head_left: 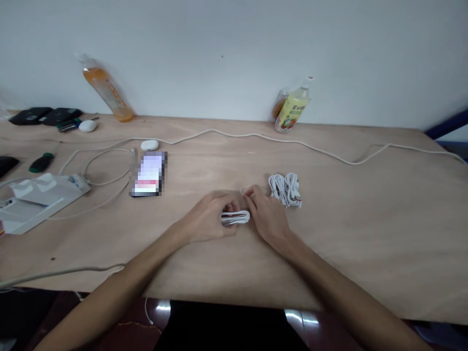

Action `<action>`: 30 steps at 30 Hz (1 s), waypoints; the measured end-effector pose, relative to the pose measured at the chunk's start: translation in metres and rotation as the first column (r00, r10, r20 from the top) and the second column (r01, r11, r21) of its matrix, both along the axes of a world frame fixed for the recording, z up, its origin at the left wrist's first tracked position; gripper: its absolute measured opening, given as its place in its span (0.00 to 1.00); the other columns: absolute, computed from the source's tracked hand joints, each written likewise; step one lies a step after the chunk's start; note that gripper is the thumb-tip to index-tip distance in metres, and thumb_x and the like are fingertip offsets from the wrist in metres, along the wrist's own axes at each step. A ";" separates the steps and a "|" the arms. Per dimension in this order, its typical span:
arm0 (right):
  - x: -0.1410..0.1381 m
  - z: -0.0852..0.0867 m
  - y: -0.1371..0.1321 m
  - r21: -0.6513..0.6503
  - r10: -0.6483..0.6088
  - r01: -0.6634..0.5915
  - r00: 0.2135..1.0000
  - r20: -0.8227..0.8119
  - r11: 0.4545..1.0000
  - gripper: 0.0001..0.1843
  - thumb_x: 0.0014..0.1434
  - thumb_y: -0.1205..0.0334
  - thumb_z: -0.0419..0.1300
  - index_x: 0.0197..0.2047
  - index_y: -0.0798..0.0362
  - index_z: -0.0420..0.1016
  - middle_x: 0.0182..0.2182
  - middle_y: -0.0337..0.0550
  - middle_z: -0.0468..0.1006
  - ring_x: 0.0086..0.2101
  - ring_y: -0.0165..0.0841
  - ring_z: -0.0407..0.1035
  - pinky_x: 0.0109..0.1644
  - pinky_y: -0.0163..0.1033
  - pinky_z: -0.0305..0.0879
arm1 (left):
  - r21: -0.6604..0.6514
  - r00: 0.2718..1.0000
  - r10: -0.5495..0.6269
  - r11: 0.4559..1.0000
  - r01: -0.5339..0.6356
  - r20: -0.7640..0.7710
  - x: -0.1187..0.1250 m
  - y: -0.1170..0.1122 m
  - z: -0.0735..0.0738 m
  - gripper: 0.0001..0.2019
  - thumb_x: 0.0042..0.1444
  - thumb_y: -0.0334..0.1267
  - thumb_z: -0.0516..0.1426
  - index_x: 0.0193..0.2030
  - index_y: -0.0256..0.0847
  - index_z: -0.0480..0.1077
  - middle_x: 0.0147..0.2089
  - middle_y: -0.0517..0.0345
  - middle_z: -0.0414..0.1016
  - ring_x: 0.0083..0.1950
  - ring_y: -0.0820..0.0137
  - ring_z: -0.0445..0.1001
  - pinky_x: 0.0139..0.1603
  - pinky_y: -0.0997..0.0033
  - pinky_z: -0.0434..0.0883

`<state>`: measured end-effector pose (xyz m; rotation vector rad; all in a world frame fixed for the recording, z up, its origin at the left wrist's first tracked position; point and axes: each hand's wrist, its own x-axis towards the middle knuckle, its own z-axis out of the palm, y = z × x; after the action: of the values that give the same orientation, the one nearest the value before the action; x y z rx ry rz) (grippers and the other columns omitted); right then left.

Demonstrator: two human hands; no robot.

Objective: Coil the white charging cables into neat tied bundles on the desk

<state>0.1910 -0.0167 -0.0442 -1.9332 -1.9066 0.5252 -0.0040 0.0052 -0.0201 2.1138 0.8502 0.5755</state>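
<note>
My left hand (pixel 210 217) is closed around a folded white cable (pixel 236 217), whose looped end points to the right. Close beside it, my right hand (pixel 268 214) pinches a thin white strand (pixel 245 189) that curves up from between the hands; whether it is a tie or the cable's own end, I cannot tell. Just beyond my right hand lie white cable bundles (pixel 285 189), folded and lying side by side on the wooden table (pixel 365 219).
A phone (pixel 149 173) and a white earbud case (pixel 149 145) lie to the left, near a white power strip-like holder (pixel 44 200). Two bottles, one orange (pixel 109 95) and one yellow (pixel 292 109), lean at the wall. A long white cord (pixel 256 135) crosses the back.
</note>
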 end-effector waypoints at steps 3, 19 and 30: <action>-0.003 0.013 0.002 -0.154 0.014 0.010 0.988 0.153 0.988 0.08 0.77 0.64 0.56 0.51 0.50 0.77 0.34 0.48 0.87 0.30 0.42 0.78 0.31 0.41 0.45 | -0.131 0.995 0.034 0.991 -0.021 0.098 0.000 0.000 -0.001 0.09 0.49 0.28 0.63 0.38 0.43 0.77 0.37 0.61 0.82 0.38 0.66 0.79 0.42 0.67 0.73; -0.002 0.025 -0.004 -0.151 0.207 -0.175 0.952 0.225 0.973 0.12 0.76 0.66 0.54 0.56 0.49 0.76 0.45 0.50 0.90 0.41 0.44 0.82 0.34 0.40 0.51 | -0.550 0.922 0.205 0.835 0.009 0.327 -0.003 0.013 -0.004 0.17 0.46 0.35 0.76 0.43 0.41 0.85 0.46 0.54 0.89 0.45 0.64 0.85 0.50 0.64 0.78; 0.005 0.005 -0.008 0.386 0.169 -0.007 0.906 -0.389 0.922 0.10 0.75 0.58 0.57 0.49 0.49 0.79 0.26 0.36 0.76 0.25 0.33 0.69 0.32 0.38 0.59 | -0.693 0.892 0.336 0.720 -0.036 0.302 -0.003 0.014 -0.005 0.18 0.41 0.33 0.77 0.41 0.39 0.84 0.39 0.57 0.86 0.41 0.69 0.81 0.48 0.68 0.75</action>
<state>0.1957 -0.0252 -0.0393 -1.3648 -1.6744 0.5031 -0.0069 0.0194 -0.0246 1.1834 0.8668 0.6627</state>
